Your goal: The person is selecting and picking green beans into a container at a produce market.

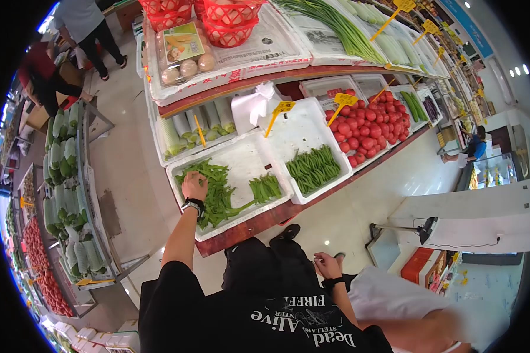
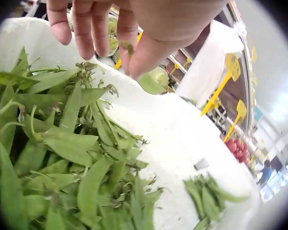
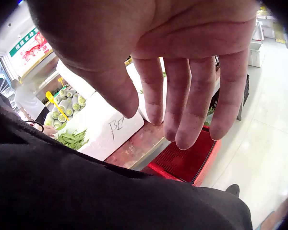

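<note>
The left hand (image 1: 195, 185) is over the far-left part of a shallow white foam box (image 1: 244, 162), above its large heap of flat green pods (image 1: 219, 191); thumb and forefinger pinch one small flat green pod (image 2: 151, 85) by its end, likely so it comes singly, the other fingers extended; a smaller pile of green pods (image 1: 265, 187) lies at the box's right, the gap perhaps separating two lots; the right hand (image 1: 328, 266), nearer the body than the box, hangs with fingers released, holding nothing.
</note>
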Motion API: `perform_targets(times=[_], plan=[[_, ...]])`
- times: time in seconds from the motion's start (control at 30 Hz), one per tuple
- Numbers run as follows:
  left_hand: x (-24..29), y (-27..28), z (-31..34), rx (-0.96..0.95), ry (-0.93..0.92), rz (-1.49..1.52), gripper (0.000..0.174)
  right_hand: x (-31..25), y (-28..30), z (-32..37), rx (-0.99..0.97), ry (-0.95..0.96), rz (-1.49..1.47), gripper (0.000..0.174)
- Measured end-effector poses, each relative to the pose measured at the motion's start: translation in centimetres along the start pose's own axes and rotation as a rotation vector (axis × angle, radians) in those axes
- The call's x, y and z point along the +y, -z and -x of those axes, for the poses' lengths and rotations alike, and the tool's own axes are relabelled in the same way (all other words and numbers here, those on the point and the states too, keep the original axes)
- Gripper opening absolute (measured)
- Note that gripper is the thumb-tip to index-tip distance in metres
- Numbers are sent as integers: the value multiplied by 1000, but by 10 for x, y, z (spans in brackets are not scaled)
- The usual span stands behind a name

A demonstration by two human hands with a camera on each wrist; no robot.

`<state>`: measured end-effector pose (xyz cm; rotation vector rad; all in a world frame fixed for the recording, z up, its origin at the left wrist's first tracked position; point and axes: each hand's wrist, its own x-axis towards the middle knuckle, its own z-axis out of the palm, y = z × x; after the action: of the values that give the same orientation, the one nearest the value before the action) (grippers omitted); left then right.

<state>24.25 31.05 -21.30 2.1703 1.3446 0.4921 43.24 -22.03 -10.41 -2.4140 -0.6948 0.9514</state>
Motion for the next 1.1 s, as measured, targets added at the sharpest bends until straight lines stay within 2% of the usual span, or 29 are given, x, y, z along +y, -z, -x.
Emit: perform_targets(times=[0.03, 0.07, 0.17, 0.2, 0.3, 0.4, 0.5, 0.6, 0.73, 0.83, 0.9, 1.0, 1.1], plan=[[-2, -1, -1, 39, 4, 78, 10, -3, 0, -1, -13, -22, -24, 28], [-6, -1, 0, 118, -86, 74, 10, -7, 0, -2, -25, -46, -49, 28], [-12, -2, -2, 84, -34, 289, 12, -4, -6, -6, -30, -30, -51, 28], [-13, -2, -3, 113, -94, 328, 13, -2, -8, -8, -29, -17, -56, 28], [-18, -10, -1, 39, 37, 611, 14, -3, -8, -13, -30, -7, -48, 27], [-21, -25, 3, -59, 35, 748, 15, -4, -6, -16, -21, -6, -44, 27], [23, -3, 14, -276, 26, 528, 17, -7, -4, -18, -11, -4, -45, 26], [48, -17, 25, -438, -65, 418, 15, -8, -3, -19, -11, -23, -54, 26], [82, -48, 40, -613, -6, 641, 16, 2, -6, -17, -16, -30, -81, 27], [91, -84, 45, -664, 74, 660, 23, 3, -6, -12, -16, -55, -56, 27], [76, -128, 46, -626, 77, 481, 20, 3, -8, -6, -16, -84, -67, 26], [90, -150, 45, -602, 91, 248, 18, 6, -4, 6, 15, -122, -72, 25], [77, -185, 38, -604, 279, 451, 13, 12, -2, 21, 45, -160, -75, 25]])
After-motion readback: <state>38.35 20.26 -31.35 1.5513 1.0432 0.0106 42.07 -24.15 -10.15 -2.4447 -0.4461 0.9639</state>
